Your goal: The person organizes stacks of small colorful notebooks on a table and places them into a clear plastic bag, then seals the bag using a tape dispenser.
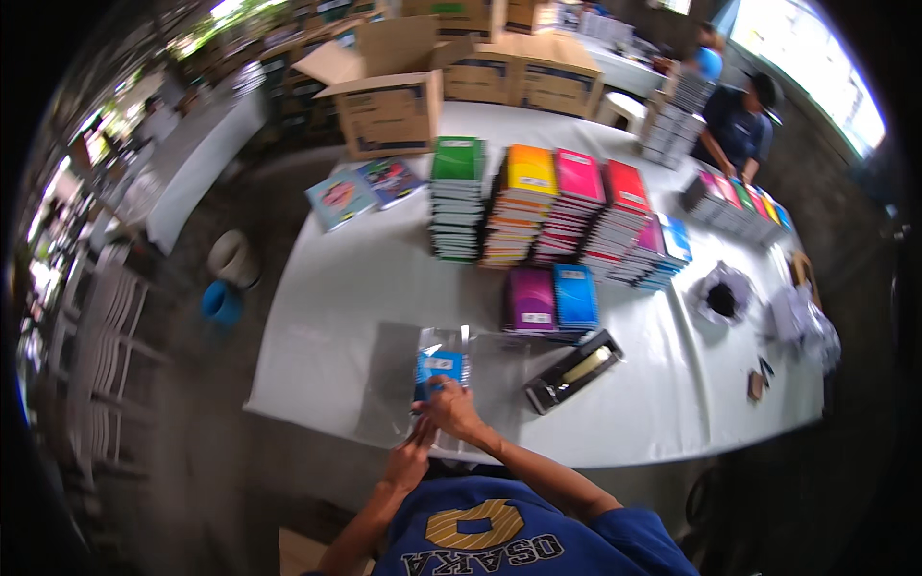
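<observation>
In the head view, a blue notebook lay on the white counter, near the edge closest to the person. A clear plastic bag showed around it; whether the notebook was inside or underneath could not be told. The right hand rested over the notebook's lower part, its fingers bent. The left hand was just below the notebook, close beside the right hand, its fingers near the bag's lower end. Whether either hand was pinching the plastic could not be told.

More clear plastic lay to the left of the notebook. To its right was a long black box with a pale roll in it. Beyond the notebook and somewhat to the right stood a purple stack and a blue stack. Farther beyond it rose taller piles topped in green, yellow, pink and red. Two picture-covered books lay beyond it to the left, with an open cardboard box behind them. Well beyond it to the right, another person reached toward a row of colourful notebooks.
</observation>
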Available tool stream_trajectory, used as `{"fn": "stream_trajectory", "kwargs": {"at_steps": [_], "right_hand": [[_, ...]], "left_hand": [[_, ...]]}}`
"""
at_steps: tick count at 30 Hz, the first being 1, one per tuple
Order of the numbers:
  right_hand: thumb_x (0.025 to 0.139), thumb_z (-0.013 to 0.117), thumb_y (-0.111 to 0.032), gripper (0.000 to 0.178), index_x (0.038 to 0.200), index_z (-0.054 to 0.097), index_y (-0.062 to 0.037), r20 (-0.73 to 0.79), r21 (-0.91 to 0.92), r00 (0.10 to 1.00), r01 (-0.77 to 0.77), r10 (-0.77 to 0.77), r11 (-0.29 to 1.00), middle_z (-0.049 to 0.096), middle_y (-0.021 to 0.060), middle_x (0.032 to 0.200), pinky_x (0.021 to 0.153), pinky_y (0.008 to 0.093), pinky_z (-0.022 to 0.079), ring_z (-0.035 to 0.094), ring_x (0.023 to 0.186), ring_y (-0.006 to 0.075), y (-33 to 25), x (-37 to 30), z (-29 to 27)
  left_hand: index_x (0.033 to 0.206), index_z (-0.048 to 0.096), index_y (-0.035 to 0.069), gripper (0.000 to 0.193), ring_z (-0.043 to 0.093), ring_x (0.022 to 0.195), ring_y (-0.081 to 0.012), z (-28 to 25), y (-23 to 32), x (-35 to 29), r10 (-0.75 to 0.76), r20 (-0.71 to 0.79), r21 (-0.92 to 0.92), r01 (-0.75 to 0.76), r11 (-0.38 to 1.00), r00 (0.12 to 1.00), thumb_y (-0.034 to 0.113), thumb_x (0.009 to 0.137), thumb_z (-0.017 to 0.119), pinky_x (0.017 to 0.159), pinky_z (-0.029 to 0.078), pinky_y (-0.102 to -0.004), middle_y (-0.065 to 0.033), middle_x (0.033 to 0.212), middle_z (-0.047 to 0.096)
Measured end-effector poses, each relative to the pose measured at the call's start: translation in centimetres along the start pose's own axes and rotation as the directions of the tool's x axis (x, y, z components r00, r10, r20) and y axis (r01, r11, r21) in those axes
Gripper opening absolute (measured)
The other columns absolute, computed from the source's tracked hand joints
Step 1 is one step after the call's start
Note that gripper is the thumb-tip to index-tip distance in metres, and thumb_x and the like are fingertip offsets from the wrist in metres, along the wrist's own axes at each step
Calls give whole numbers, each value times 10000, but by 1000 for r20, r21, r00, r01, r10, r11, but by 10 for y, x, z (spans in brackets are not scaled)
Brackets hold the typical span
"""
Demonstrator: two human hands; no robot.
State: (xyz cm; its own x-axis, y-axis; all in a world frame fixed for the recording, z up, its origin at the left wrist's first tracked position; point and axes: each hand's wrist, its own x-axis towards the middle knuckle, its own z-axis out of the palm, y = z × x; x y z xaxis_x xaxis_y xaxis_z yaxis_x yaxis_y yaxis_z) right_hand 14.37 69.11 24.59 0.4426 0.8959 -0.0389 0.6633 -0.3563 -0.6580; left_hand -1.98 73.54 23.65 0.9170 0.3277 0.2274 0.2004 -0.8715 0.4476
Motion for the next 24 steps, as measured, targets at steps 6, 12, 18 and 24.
{"fn": "stream_trajectory", "kwargs": {"at_steps": [6, 12, 18, 24], "right_hand": [[723, 752, -146, 191, 701, 668, 24, -263, 155, 959, -64, 104, 986, 582, 138, 1152, 873, 389, 463, 567, 1032, 320, 16, 4, 25], [625, 780, -34, 169, 686, 652, 57, -289, 315, 948, -37, 133, 948, 625, 184, 1031, 804, 379, 489, 597, 958, 320, 17, 10, 28], [630, 772, -21, 149, 715, 667, 40, -356, 270, 931, 21, 79, 963, 634, 181, 999, 742, 375, 499, 607, 919, 303, 17, 17, 28], [680, 811, -143, 242, 793, 684, 29, -221, 244, 969, -51, 107, 968, 598, 170, 1115, 798, 367, 493, 591, 1016, 271, 14, 12, 7]], "left_hand": [[1377, 413, 20, 669, 517, 1231, -308, -15, -4, 1, 31, 45, -79, -27, 997, 999, -93, 724, 508, 913, 520, -379, -180, 1395, 457], [1469, 225, 20, 766, 332, 1350, -406, -24, -14, 23, -265, -99, -596, 157, 787, 959, 274, 882, 646, 1075, 355, -412, -242, 1484, 298], [1432, 325, 14, 662, 558, 1123, -417, 22, -57, 93, -376, 125, -553, 379, 742, 918, 266, 885, 599, 905, 482, -419, -268, 1227, 562], [1460, 303, 65, 591, 656, 765, -331, 11, -125, 80, -671, 207, -454, 677, 579, 713, 99, 902, 495, 666, 528, -411, -200, 1040, 663]]}}
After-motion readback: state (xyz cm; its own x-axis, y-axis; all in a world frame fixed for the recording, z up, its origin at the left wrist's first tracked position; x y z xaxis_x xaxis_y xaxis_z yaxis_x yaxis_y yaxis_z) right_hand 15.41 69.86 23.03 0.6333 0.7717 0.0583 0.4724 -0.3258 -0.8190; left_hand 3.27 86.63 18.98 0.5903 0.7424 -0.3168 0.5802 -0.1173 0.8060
